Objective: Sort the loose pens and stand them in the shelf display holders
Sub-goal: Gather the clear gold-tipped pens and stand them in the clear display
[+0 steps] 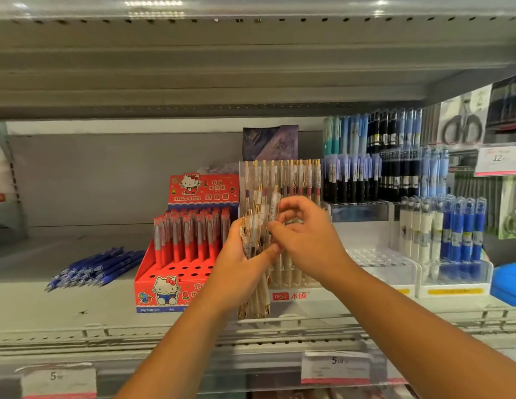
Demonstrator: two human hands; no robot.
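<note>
The left hand (236,269) wraps closed around a bundle of white, gold-clipped plastic pens (258,295) standing nearly upright, clips up, tips down, while the right hand (305,243) pinches one pen's top before the clear display holder (291,295).

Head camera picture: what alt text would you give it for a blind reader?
A left hand grips a bundle of white-and-gold pens while the right hand pinches one in front of a clear holder. Loose blue pens lie further left.
</note>
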